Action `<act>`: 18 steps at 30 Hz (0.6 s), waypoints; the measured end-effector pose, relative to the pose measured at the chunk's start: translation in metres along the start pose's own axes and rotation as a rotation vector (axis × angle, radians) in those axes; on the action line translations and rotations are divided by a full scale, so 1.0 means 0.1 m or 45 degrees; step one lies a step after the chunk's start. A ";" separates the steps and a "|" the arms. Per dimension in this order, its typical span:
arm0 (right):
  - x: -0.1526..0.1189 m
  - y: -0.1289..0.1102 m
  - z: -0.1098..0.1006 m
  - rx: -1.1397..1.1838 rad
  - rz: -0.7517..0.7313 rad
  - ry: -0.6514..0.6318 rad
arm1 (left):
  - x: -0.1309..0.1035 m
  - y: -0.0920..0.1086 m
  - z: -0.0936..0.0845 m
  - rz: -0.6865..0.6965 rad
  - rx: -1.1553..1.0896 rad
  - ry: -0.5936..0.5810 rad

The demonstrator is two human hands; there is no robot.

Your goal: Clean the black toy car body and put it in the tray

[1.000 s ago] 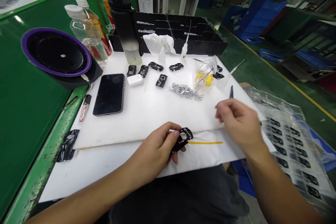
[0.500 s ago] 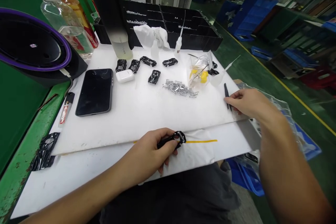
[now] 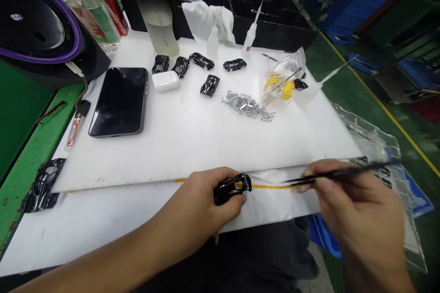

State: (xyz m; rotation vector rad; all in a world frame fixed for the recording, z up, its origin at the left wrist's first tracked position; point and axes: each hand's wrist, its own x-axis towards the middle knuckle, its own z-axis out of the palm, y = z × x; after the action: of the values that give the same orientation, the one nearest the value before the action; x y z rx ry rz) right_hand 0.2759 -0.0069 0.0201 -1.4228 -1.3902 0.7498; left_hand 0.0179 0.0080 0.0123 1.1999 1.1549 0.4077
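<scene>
My left hand [image 3: 215, 201] is closed around a black toy car body [image 3: 237, 187], held over the front edge of the white foam board [image 3: 165, 146]. To its right, my right hand [image 3: 354, 206] grips black tweezers [image 3: 337, 175], whose tips point left toward the car body without touching it. On the board beyond lie several more glossy black car bodies [image 3: 210, 85] and a heap of small silver metal parts [image 3: 248, 105]. The far fingers of both hands are partly hidden.
A tablet-like black device [image 3: 119, 100] and a white earbud case [image 3: 166, 81] lie at the left. Small dropper bottles [image 3: 250, 36], a crumpled tissue [image 3: 220, 20] and a plastic bag with yellow pieces [image 3: 283, 87] stand farther back, before a black divided tray [image 3: 268, 32].
My right hand has lifted the tweezers off the board's right edge and brought them down and left toward the car body. My left hand still holds the car body; the view has tilted downward.
</scene>
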 end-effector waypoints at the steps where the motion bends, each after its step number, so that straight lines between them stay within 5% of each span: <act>1: -0.09 -0.02 0.09 0.121 -0.012 -0.027 | 0.00 0.01 0.00 0.000 0.020 0.007; 4: -0.28 -0.06 0.33 0.283 -0.066 -0.098 | 0.00 0.04 0.00 -0.038 0.078 0.005; 7: -0.41 -0.03 0.47 0.140 -0.139 -0.084 | 0.01 0.07 0.01 -0.055 0.162 0.038; 12: -0.51 0.07 0.54 -0.009 -0.239 0.027 | 0.04 0.07 0.04 -0.019 0.257 0.117; 18: -0.41 0.11 0.56 0.043 -0.481 -0.040 | 0.03 0.13 0.04 -0.107 0.329 0.097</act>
State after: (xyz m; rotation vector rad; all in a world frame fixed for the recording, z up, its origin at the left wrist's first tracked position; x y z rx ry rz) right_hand 0.2219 -0.0334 -0.0167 -1.0805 -1.6030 0.5476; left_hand 0.0269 0.0129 0.0218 1.3622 1.3495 0.2470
